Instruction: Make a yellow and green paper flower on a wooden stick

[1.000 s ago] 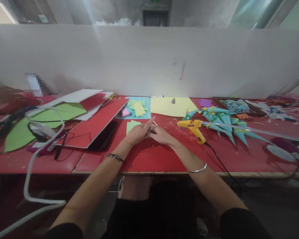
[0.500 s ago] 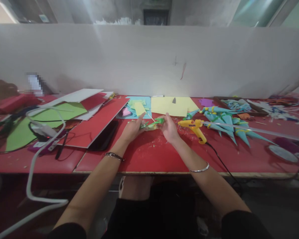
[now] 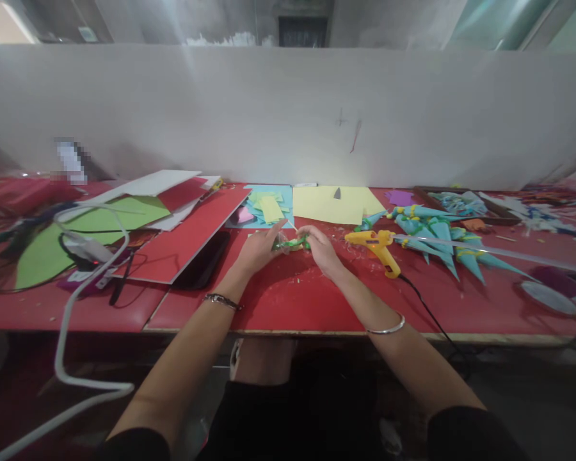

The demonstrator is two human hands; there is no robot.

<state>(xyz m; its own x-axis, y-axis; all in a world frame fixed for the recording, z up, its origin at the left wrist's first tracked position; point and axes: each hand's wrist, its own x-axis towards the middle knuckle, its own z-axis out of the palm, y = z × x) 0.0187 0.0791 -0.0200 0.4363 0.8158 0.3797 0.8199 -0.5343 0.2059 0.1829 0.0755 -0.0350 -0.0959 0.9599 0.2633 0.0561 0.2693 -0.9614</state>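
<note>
Green piece: between the hands, just above or on the near middle of the table; cannot tell which (image 3: pixel 295 243)
Left hand: fingers closed on its left end (image 3: pixel 262 251)
Right hand: fingers curled closed on its right end (image 3: pixel 322 250)
Glue gun: yellow, right of the hands (image 3: pixel 377 248)
Paper slips: just beyond the left hand (image 3: pixel 270 209)
Teal cones: right of the glue gun (image 3: pixel 436 235)
Table: red (image 3: pixel 292 307)

Green piece (image 3: pixel 296 242), blurred, partly hidden by fingers (image 3: pixel 313 232)
</note>
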